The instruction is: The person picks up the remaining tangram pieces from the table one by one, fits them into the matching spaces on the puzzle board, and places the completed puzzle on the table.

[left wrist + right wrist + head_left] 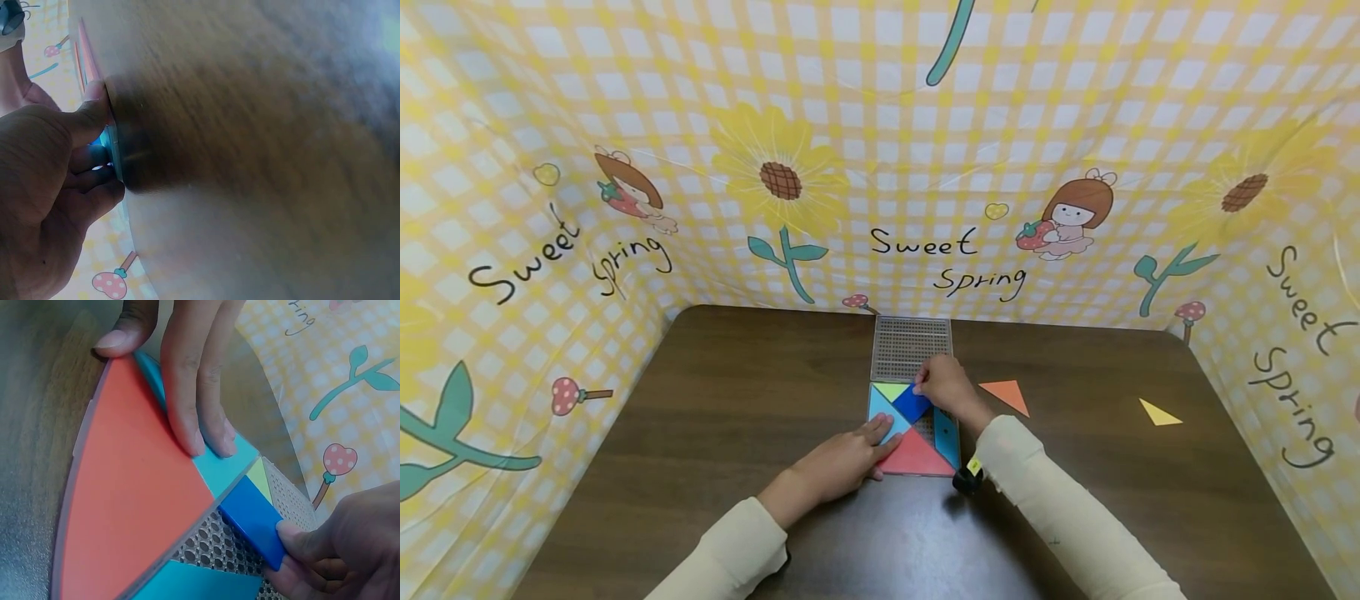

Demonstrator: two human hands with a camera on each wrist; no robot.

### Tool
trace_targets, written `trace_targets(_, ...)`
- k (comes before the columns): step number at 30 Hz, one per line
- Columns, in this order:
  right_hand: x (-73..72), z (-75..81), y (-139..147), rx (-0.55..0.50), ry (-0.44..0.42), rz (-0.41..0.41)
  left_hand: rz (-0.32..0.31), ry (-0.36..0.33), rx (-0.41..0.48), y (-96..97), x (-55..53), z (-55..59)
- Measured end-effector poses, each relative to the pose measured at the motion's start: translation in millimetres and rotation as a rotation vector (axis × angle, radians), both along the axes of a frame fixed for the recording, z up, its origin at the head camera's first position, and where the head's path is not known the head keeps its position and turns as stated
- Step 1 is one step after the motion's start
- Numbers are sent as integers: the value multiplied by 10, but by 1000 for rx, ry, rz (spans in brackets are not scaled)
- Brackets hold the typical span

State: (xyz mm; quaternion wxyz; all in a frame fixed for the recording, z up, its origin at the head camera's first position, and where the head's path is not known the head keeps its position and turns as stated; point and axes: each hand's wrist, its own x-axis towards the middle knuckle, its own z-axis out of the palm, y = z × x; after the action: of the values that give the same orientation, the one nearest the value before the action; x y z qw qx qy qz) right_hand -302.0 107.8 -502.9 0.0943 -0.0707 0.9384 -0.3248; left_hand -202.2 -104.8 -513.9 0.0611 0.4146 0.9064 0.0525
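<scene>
Pale sleeves came nearest to the camera, and beyond them was the tray on the worktop. My left hand gripped nothing; its fingers lay nearly straight on the light-blue triangle, the thumb at the tray's corner, probably to keep all steady. My right hand pinched the blue square between thumb and finger at its edge, perhaps for guiding it precisely. This square was inside the tray, beside the green triangle; whether fully flat, I could not tell. Between it and the parallelogram, a gap left little room. Rightward, the orange triangle and yellow triangle lay outside, well apart.
</scene>
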Motion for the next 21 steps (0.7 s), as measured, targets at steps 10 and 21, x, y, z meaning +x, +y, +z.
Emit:
trace_targets(10,-22,25,-14,36,25,-21,3,3,7,4,-21,21)
trace_targets(21,4,-15,-43,69,65,-12,-14,21,-7,18,-12,20)
